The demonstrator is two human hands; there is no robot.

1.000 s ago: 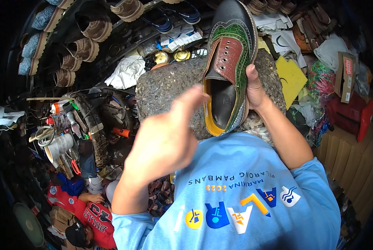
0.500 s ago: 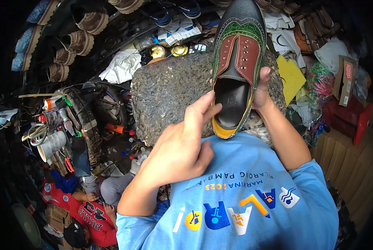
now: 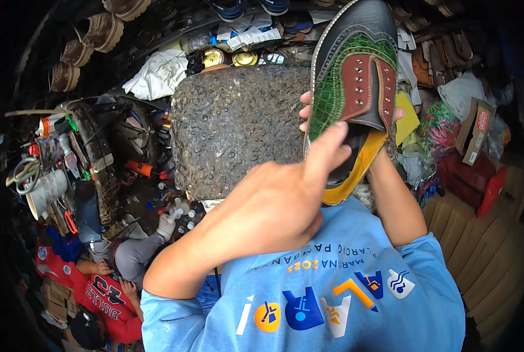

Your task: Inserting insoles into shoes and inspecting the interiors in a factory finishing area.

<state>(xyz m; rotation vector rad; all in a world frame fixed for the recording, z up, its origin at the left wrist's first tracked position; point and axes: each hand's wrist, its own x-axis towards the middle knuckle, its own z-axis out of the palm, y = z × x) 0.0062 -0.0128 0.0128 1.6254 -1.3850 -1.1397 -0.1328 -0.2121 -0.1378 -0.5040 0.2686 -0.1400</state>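
A wingtip lace-up shoe (image 3: 356, 88) with black toe, green scaly panels and brown eyelet flaps tilts toe-away over the right of a dark stone block. Yellow lining shows at its collar; no laces are in it. My right hand (image 3: 381, 165) holds it from beneath, fingertips showing at its left side and the thumb at its right. At the left of the shoe's opening, my left hand (image 3: 285, 196) is closed, its leading fingers at the collar edge beside the tongue. The remaining left fingers are curled and partly hidden.
The rough stone block (image 3: 238, 126) lies under the shoe. Brown shoes (image 3: 101, 32) line the far left. Tools and a white cup (image 3: 48, 190) crowd the left side. A person in a red shirt (image 3: 106, 299) sits at lower left. Cardboard (image 3: 467, 252) stands at right.
The shoe has shifted right and rolled, showing more of its green left side. My left hand has moved right with it, its fingers now higher at the collar by the tongue.
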